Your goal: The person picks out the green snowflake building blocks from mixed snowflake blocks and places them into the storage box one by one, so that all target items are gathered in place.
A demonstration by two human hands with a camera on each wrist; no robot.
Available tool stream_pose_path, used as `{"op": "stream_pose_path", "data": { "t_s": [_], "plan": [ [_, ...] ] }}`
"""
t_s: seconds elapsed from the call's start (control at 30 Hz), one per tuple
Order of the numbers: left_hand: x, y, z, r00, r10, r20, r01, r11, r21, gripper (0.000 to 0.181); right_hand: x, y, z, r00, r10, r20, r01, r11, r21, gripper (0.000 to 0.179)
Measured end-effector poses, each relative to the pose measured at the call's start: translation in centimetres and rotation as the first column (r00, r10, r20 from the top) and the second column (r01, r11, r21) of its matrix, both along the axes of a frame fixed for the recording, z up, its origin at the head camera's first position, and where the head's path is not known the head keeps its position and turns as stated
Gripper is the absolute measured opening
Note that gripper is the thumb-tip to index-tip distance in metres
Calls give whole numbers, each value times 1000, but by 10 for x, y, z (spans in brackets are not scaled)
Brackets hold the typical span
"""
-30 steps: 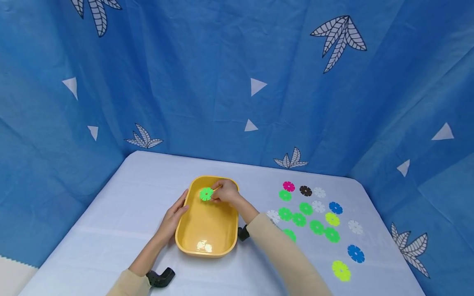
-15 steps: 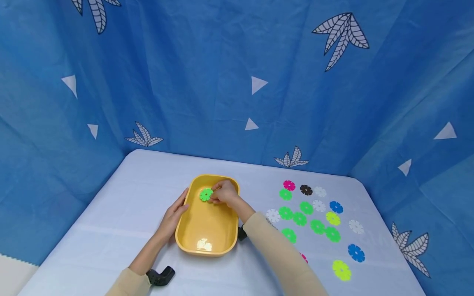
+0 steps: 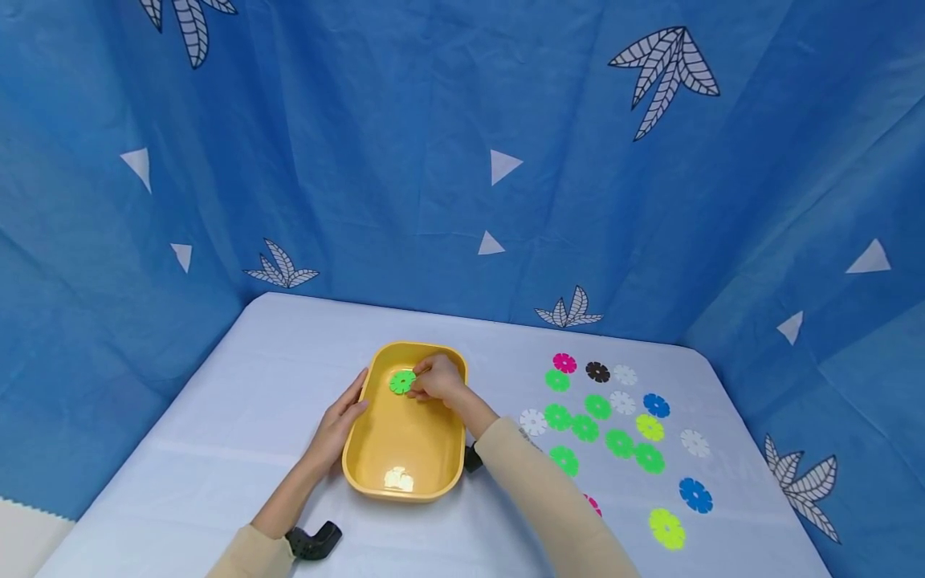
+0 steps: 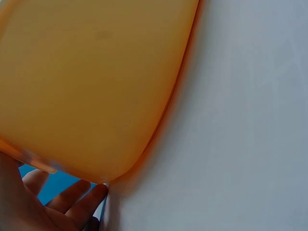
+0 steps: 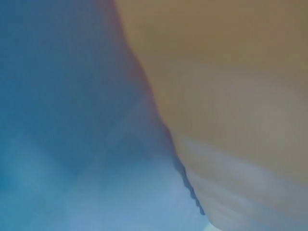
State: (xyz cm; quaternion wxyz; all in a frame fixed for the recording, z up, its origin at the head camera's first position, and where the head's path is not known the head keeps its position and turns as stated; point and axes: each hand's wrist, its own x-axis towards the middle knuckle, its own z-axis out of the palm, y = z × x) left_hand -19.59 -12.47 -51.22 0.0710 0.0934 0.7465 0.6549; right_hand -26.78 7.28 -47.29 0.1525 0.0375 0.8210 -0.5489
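A yellow plastic tub stands on the table. My left hand holds its left side, the thumb at the rim; in the left wrist view the fingers lie along the tub's outer wall. Inside the far end of the tub, my right hand pinches the right edge of a green snowflake disc, a flat round piece with notches. Whether that disc touches the tub floor I cannot tell. Neither disc nor fingers can be made out in the blurred right wrist view.
Several notched discs lie flat on the right of the white tablecloth, among them green ones, a brown one and a blue one. The right sleeve partly covers a pink disc. A blue curtain hangs behind.
My right hand and the green disc have barely shifted within the tub. The right sleeve has drawn slightly left, uncovering part of a pink disc. My left hand stays put.
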Motion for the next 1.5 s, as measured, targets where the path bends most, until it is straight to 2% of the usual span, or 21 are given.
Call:
{"op": "stream_pose_path", "data": {
  "t_s": [0.2,0.37,0.6,0.77,0.87,1.03,1.2,1.33,1.5],
  "plan": [
    [0,1,0,1000,-6,-8,6,1000,6,54,1,4,3,999,44,-15,-44,998,42,32],
    [-1,2,0,1000,-15,-4,15,1000,-2,55,8,10,18,993,116,-32,-114,992,62,37],
    [0,-2,2,1000,6,3,-6,1000,-12,54,34,23,60,964,263,-43,-262,965,32,40],
    [0,-3,0,1000,-11,-27,11,1000,-12,55,61,54,77,950,303,-76,-299,952,64,36],
    [1,-2,-1,999,-11,-32,11,1000,-12,56,78,79,77,955,276,-106,-266,959,93,36],
    [1,0,-1,999,-12,-29,11,1000,-10,55,103,124,71,978,149,-148,-128,981,144,36],
    [1,1,0,999,-10,-31,10,1000,-10,55,125,169,65,985,45,-166,-21,989,146,39],
    [1,0,0,1000,-3,-29,3,1000,-17,55,137,197,57,986,-54,-159,77,987,144,44],
    [1,0,0,1000,-14,-26,14,1000,-6,55,146,217,43,980,-159,-120,179,968,176,48]
  ]
}}
